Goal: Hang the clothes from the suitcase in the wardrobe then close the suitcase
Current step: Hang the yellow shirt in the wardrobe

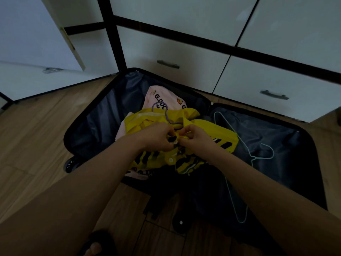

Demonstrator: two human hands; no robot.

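both hands pinch the yellow garment [186, 124] at its front: left hand [156, 136], right hand [196, 136]. it lies in the open suitcase [103, 115], over a purple hanger [167, 115].

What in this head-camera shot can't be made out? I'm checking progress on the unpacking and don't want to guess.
- Fastener at the yellow garment front: covered by the left hand and right hand.
- Purple hanger: lower part buried in yellow fabric.
- Pink garment: mostly under the yellow one; print partly hidden.
- Suitcase near edge: too dark.
- Wardrobe interior: not in view.
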